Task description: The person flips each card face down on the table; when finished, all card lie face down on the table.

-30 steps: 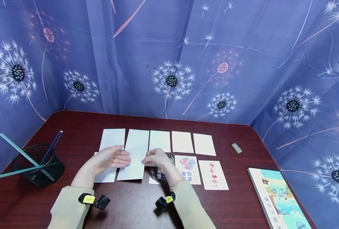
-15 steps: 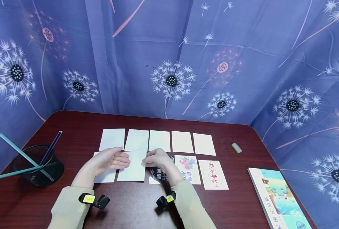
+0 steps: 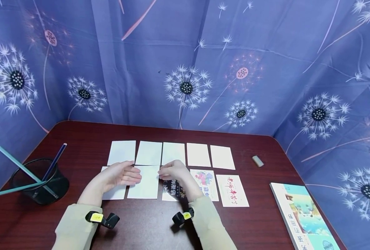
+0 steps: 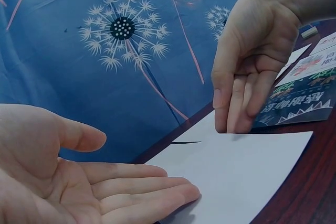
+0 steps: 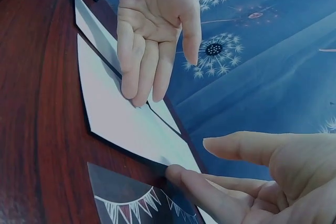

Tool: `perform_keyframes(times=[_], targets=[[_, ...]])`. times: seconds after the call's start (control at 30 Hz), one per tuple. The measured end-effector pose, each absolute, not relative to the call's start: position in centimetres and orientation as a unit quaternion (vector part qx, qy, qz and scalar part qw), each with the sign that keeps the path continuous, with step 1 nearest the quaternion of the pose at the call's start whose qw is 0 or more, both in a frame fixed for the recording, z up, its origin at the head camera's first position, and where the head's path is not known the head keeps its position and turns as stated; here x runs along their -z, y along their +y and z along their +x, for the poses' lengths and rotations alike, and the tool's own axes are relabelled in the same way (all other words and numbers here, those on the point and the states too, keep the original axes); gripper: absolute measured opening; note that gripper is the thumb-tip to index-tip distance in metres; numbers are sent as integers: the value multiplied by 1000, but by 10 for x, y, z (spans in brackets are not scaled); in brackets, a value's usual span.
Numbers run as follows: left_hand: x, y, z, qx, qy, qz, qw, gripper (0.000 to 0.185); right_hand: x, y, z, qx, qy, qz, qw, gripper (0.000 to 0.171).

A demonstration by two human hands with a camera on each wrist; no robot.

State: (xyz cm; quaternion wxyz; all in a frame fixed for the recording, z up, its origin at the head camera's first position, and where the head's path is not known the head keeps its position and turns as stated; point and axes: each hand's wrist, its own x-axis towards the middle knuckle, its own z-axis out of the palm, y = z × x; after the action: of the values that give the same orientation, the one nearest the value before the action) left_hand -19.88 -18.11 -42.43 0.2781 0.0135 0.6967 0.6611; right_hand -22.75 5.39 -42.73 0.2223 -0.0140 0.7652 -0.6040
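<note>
A white card lies in the near row on the dark red table, between my two hands. My left hand has its palm turned up and fingers extended, their tips at the card's left edge. In the left wrist view the fingertips meet the white surface. My right hand is at the card's right edge. Its thumb stands apart from the fingers, and a fingertip touches that edge. Under the right hand, a dark printed card is partly hidden.
A far row of several white cards includes one blank card. Two printed cards, one floral and one with red writing, lie to the right. A pencil cup stands left. An eraser and a book lie right.
The white card between my hands has come down; a seam now shows between it and the far card behind. My right hand has shifted slightly right. The left hand has barely moved.
</note>
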Motion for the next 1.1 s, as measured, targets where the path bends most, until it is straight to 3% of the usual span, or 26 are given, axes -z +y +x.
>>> perform_keyframes(times=[0.5, 0.87, 1.1], targets=[[431, -169, -205, -680, 678, 27, 278, 60, 424, 67, -229, 596, 774, -34, 212, 31], [435, -125, -207, -696, 663, 32, 275, 58, 416, 113, -227, 566, 803, -13, 187, 32], [426, -108, -213, -699, 673, 15, 244, 55, 419, 140, -223, 533, 827, 29, 177, 34]])
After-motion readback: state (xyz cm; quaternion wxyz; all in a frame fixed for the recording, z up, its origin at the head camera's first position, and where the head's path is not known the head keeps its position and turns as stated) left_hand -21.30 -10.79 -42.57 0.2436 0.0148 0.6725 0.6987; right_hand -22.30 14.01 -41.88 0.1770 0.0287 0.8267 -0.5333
